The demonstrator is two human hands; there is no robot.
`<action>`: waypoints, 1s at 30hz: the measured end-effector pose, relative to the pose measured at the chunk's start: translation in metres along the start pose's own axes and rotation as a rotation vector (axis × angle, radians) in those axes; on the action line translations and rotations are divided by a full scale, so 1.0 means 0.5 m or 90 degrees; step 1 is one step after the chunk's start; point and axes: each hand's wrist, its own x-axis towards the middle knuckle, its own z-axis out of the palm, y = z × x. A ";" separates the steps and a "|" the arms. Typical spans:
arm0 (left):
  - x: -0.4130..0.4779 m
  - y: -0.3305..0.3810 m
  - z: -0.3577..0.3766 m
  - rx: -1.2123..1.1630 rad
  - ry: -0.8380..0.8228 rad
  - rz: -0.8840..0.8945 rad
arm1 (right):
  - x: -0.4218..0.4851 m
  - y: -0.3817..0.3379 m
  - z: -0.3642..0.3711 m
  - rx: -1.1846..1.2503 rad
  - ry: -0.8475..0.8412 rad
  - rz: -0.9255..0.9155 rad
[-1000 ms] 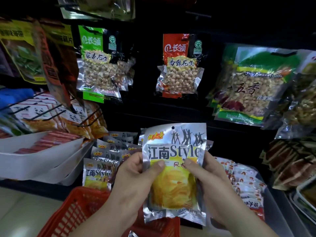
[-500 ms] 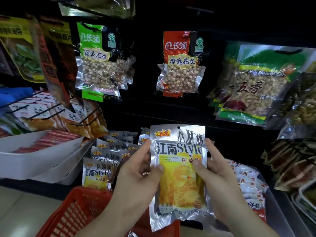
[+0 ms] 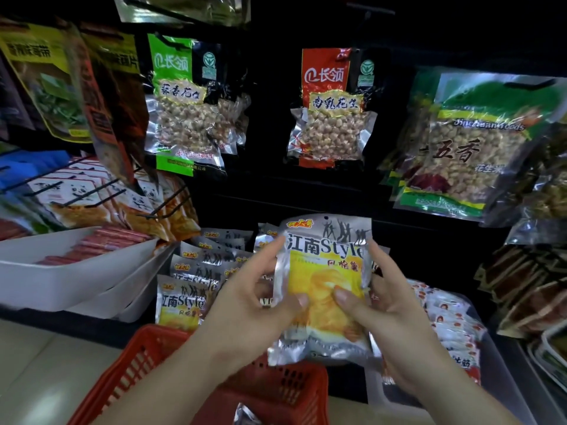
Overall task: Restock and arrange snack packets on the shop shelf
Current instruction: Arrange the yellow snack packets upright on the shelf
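A silver and yellow chip packet [image 3: 325, 271] stands upright in front of me, held by both hands. My left hand [image 3: 248, 302] pinches its left edge, thumb on the front and fingers behind. My right hand [image 3: 380, 308] grips its right edge the same way. Behind and left of it, several matching silver and yellow packets [image 3: 181, 299] stand in rows on the lower shelf. A red plastic basket [image 3: 147, 363] sits below my wrists, with a bit of silver foil showing inside it.
Peanut packets hang on pegs above: a green one [image 3: 181, 105], a red one [image 3: 331, 105] and a large green one [image 3: 469, 142]. White trays [image 3: 61, 277] with red sausages sit at left. Red and white small packets [image 3: 451, 326] lie at right.
The packet has moved up and slightly away toward the shelf. My thumbs have slid to its middle, and my fingers now reach its upper edges.
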 end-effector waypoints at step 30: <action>-0.035 0.000 0.040 0.080 -0.094 0.075 | -0.012 -0.003 0.005 0.000 -0.085 -0.013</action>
